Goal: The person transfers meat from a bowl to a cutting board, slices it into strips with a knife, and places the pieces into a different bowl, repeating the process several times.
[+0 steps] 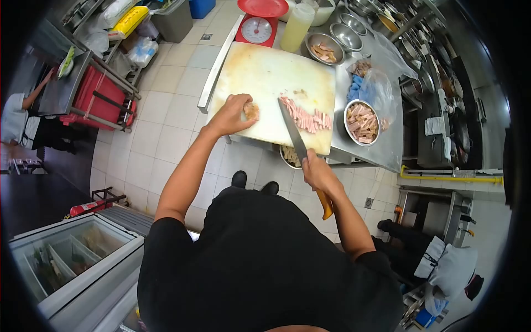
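Note:
My right hand [319,174] grips a long kitchen knife [293,130] by its orange-brown handle, the blade resting over the white cutting board [265,72]. To the right of the blade lies a row of sliced pink meat strips [307,117]. At the board's left front, my left hand [233,114] is closed around a tan piece of meat [251,111], partly hidden by the fingers. Small scraps sit behind the row of strips.
A steel bowl of cut meat [362,123] stands right of the board, another bowl [324,50] behind it. A red scale [257,30] and a bottle of yellowish liquid [297,27] are at the back. Co-workers stand far left and lower right; an open-topped freezer [77,254] is lower left.

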